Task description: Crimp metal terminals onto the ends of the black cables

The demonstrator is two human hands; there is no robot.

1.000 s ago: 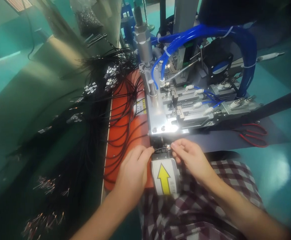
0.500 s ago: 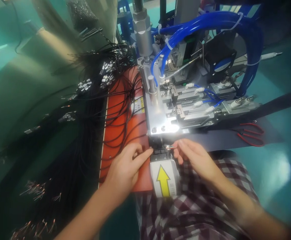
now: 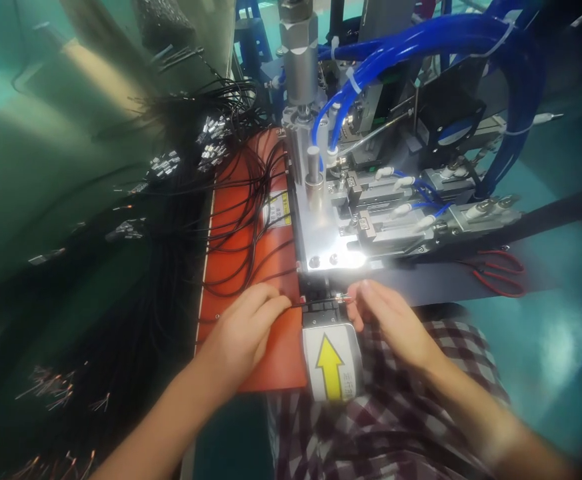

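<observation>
A thin black cable (image 3: 317,303) runs level between my two hands, across a dark slotted holder (image 3: 321,316) at the near end of the machine. My left hand (image 3: 245,323) is closed with thumb and forefinger on the cable, over the orange-red board (image 3: 291,360). At the cable's other end is a small metallic connector (image 3: 341,298); my right hand (image 3: 388,317) pinches just beyond it, where thin reddish wire shows. Right behind the holder stands the bright metal plate (image 3: 315,233) of the machine. The tips of the right fingers are partly hidden.
Several black cables with metal ends (image 3: 165,163) lie on the board and the bench to the left. Blue air hoses (image 3: 421,47) arch over the machine. Red-handled pliers (image 3: 501,273) lie at right. A yellow arrow label (image 3: 331,363) covers the near housing.
My left hand has slid left along the cable, away from the holder, so more cable shows between the hands. My right hand stays by the connector. The view has shifted slightly.
</observation>
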